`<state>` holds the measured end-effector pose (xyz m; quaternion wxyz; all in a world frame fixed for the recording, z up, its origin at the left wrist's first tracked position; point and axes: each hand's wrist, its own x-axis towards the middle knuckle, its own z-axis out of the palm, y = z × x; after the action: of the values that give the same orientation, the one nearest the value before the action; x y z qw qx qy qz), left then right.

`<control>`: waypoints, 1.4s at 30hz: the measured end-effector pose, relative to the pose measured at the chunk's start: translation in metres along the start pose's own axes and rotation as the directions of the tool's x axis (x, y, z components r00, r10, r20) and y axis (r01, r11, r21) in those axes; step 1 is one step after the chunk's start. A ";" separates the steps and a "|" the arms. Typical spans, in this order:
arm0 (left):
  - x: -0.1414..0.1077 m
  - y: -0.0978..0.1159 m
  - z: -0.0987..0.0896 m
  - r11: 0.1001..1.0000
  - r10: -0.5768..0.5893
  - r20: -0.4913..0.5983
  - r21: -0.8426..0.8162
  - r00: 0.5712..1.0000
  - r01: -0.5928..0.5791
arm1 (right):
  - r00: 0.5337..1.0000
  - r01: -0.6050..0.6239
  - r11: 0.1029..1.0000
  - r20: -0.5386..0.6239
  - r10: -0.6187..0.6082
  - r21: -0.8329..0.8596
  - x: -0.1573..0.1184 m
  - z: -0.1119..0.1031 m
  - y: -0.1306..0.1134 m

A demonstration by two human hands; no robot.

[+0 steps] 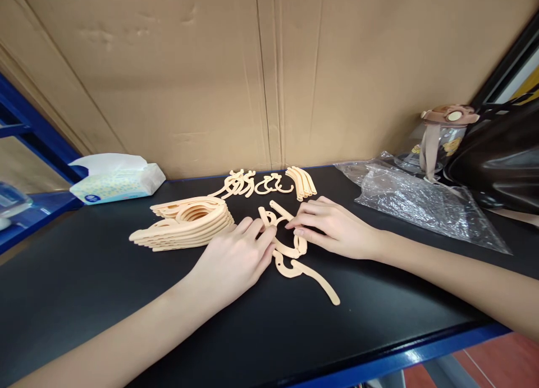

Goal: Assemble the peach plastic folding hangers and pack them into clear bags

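Beige curved plastic pieces (288, 250) lie between my two hands at the middle of the black table. My left hand (242, 247) has its fingers bent and pressed together on the left side of these pieces. From the right, my right hand (330, 228) pinches at their upper right part; its fingertips partly cover them. One long curved arm piece (322, 281) extends toward the front, beside a hook-shaped piece (287, 266). A neat stack of beige folded hangers (189, 225) stands just left of my left hand.
Loose hook pieces (240, 183) and a bundle of curved arms (301, 183) lie at the back. A tissue pack (118, 180) is back left. Clear plastic bags (421, 200) and a bottle (444, 135) are at the right. Cardboard (189, 79) stands behind the black table (210, 343).
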<state>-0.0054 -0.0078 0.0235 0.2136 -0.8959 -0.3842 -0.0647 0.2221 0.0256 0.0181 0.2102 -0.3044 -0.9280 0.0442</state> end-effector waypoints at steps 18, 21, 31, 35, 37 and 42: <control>0.001 0.001 -0.001 0.998 -0.057 0.038 0.021 0.998 0.056 | 0.993 0.110 0.994 0.031 -0.111 0.014 0.000 0.001 -0.002; 0.001 0.001 -0.003 0.997 -0.071 0.041 0.037 0.997 0.070 | 0.991 0.132 0.991 0.029 -0.133 0.009 0.000 0.001 -0.003; -0.003 -0.001 -0.007 0.994 -0.106 0.021 0.029 0.994 0.105 | 0.984 0.144 0.977 0.080 -0.157 0.157 -0.003 -0.003 -0.019; -0.004 0.000 -0.006 0.991 -0.131 0.027 0.000 0.991 0.131 | 0.976 0.116 0.974 0.161 -0.148 0.194 -0.004 -0.008 -0.028; -0.004 0.000 -0.006 0.991 -0.136 0.033 -0.014 0.990 0.137 | 0.969 0.082 0.977 0.211 -0.124 0.195 -0.003 -0.015 -0.024; -0.004 0.002 -0.007 0.989 -0.139 0.070 -0.046 0.988 0.143 | 0.939 -0.072 0.993 0.341 0.035 0.098 -0.004 -0.038 0.007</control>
<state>-0.0063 -0.0141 0.0280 0.1728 -0.8732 -0.4518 -0.0594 0.2445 0.0271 0.0495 0.0625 -0.3053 -0.9379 0.1523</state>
